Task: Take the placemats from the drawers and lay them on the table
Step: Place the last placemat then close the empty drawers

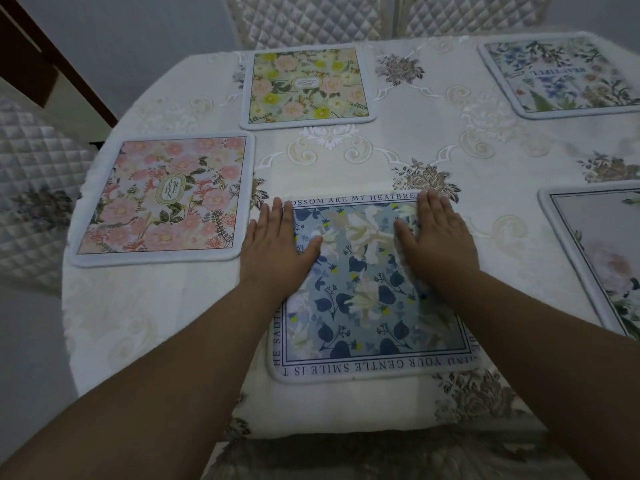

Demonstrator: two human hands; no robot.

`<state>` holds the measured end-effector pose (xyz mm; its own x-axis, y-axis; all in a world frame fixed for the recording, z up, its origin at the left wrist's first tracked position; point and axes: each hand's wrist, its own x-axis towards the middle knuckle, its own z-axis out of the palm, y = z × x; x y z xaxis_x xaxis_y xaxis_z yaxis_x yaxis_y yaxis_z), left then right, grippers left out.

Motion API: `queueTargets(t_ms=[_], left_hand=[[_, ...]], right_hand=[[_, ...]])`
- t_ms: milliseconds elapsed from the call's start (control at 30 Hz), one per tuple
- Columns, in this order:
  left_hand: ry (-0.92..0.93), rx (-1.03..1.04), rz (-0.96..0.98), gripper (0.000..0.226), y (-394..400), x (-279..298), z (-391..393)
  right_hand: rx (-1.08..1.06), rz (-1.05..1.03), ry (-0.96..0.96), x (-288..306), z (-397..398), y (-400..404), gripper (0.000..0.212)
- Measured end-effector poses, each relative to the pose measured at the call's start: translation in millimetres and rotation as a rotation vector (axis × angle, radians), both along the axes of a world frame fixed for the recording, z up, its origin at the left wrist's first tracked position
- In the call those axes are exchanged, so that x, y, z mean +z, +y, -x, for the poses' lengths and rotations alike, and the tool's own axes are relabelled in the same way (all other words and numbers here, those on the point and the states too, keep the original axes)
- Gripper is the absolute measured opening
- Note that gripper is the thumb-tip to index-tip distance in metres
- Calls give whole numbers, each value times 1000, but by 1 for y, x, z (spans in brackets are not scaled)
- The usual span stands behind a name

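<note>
Blue floral placemat (367, 296) lies nearest me on the embroidered tablecloth (433, 133). My left hand (278, 244) and right hand (438, 237) rest flat on its far corners, fingers straight, gripping nothing. Feels likely light, soft, floppy; best lifted by two corners or slid flat. Beyond: pink placemat (162, 199) left, yellow-flowered placemat (308, 86) farther, two more at right.

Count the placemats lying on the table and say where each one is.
5: blue placemat nearest, under both hands; pink placemat to its left; yellow placemat far centre; blue-flowered placemat far right; pale placemat right, cut off. More may lie out of frame.
</note>
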<state>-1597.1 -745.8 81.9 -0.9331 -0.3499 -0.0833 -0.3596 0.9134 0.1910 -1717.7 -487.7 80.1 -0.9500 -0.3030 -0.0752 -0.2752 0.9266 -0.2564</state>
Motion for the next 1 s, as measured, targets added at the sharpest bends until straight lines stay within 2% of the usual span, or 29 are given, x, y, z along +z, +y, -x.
queueTargets(t_ms=[100, 200, 367, 533, 700, 800, 867, 1000], left_hand=[[-9, -33, 30, 75, 22, 10, -7], [33, -123, -15, 67, 56, 24, -28], [-23, -110, 7, 64, 77, 12, -85], [14, -103, 50, 66, 75, -2, -98], [-102, -100, -20, 71, 77, 3, -102], [-317, -155, -121, 73, 61, 28, -82], [-450, -143, -160, 71, 49, 63, -66], [-410, -89, -257, 71, 51, 147, -73]], right_hand=[[-9, -29, -1, 3, -8, -3, 76], [83, -20, 9, 8, -38, -8, 72], [100, -57, -17, 2, -102, 23, 76], [96, -70, 37, -8, -116, 28, 75], [80, -93, -84, -3, -124, 29, 77], [59, -130, -349, 30, -99, 20, 78], [-6, -99, -525, 76, -82, 10, 68], [-33, 60, -289, 179, -99, 5, 60]])
